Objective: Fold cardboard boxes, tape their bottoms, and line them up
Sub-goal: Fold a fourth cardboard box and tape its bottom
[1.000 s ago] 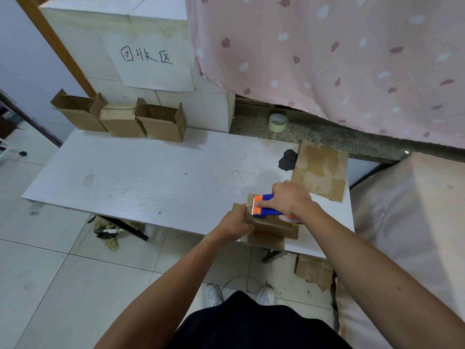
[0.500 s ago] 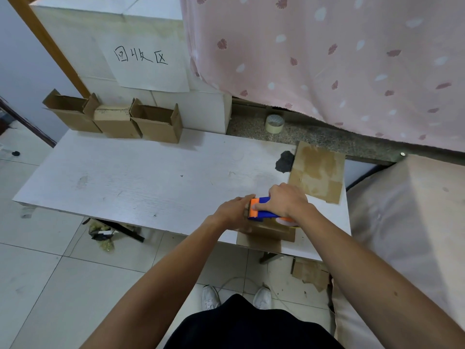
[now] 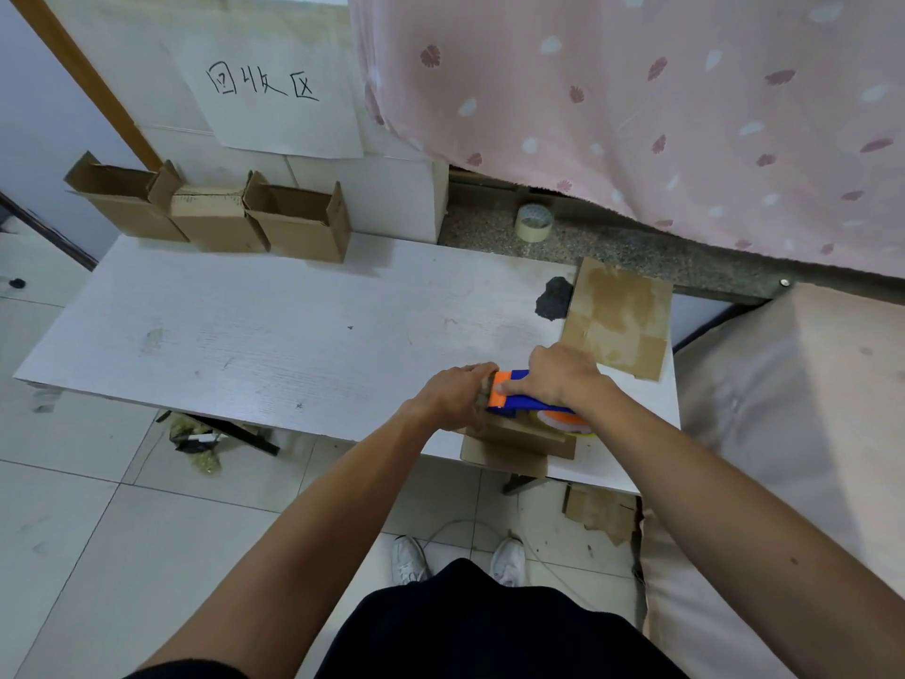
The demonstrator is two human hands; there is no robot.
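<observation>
Head view: a small box [image 3: 519, 441] is seen at the near right edge of the table [image 3: 294, 335], partly overhanging it. The tape dispenser [image 3: 512, 403] is held on top of the box, grasped by the right hand [image 3: 558, 379] with fingers wrapped over its handle. The left hand [image 3: 455, 396] is curled round the box's left end and pressed up against the dispenser's orange head. Whether tape is pinched under those fingers cannot be told.

Change over the last second: the dispenser has been drawn left along the box top until its head has met the left hand, which has been raised from the box's side to that end. The strip is therefore judged as run the full length of the bottom seam. Cut and press-down are judged as the step in hand; the tape itself is hidden.

Three finished boxes [image 3: 210, 215] are lined up at the table's back left. A flat cardboard sheet [image 3: 617, 318] is lying just beyond the right hand. A spare tape roll [image 3: 534, 222] is parked on the ledge behind.
</observation>
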